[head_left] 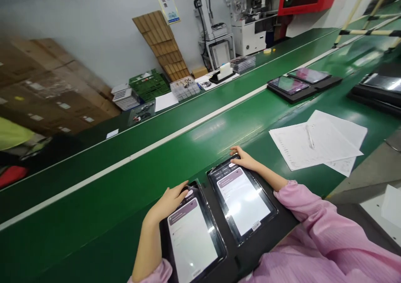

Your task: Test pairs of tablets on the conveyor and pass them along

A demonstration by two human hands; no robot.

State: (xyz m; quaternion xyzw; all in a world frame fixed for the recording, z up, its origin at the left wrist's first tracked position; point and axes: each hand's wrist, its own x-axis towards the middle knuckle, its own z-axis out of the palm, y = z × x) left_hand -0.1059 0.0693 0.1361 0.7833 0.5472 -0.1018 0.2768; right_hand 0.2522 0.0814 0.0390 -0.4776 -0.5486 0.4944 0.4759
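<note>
Two tablets with lit screens lie side by side in a black tray before me, the left tablet [194, 237] and the right tablet [244, 203]. Both screens show a dark panel at the top and a purple box above a white page. My left hand [167, 201] rests over the top left corner of the left tablet, its fingers stretched out. At the top edge of the right tablet is my right hand [244, 159], with fingers apart and the thumb at the screen. Neither hand grips anything. The black tray [258, 253] sits at the near edge of the green table.
White papers [313, 143] with a pen [309, 136] on them lie to the right. Farther off, more tablets [288, 85] sit in black trays on the green table [219, 124]. Cardboard boxes [53, 90] and a green crate [148, 86] stand beyond the table.
</note>
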